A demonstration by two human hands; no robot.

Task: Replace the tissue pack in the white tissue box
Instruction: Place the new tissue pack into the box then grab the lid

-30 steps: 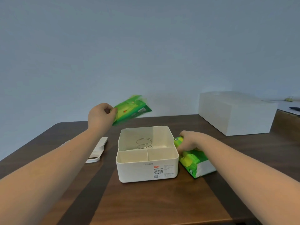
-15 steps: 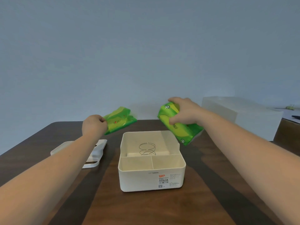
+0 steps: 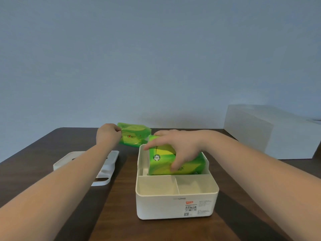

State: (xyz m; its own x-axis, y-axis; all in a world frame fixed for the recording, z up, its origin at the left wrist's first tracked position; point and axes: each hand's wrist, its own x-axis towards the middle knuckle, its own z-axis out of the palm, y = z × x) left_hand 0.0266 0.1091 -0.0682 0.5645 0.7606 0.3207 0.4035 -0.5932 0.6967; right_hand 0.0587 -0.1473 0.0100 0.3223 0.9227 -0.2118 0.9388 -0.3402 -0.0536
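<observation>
Tissue box [image 3: 175,204] sits on dark table [image 3: 121,214] under right hand [image 3: 177,146], clamping full pack [image 3: 165,164] in its rear compartment; left hand [image 3: 108,134] pinches flat pack [image 3: 134,136] behind.

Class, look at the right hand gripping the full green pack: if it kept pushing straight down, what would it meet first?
The right hand presses the full tissue pack into the white tissue box; the pack would probably meet the rear compartment's floor first, though that floor is hidden.

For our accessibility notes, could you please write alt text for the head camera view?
The right hand lowers a full green tissue pack into the open white tissue box on a dark wooden table. The left hand holds a flatter green pack behind it.
</observation>
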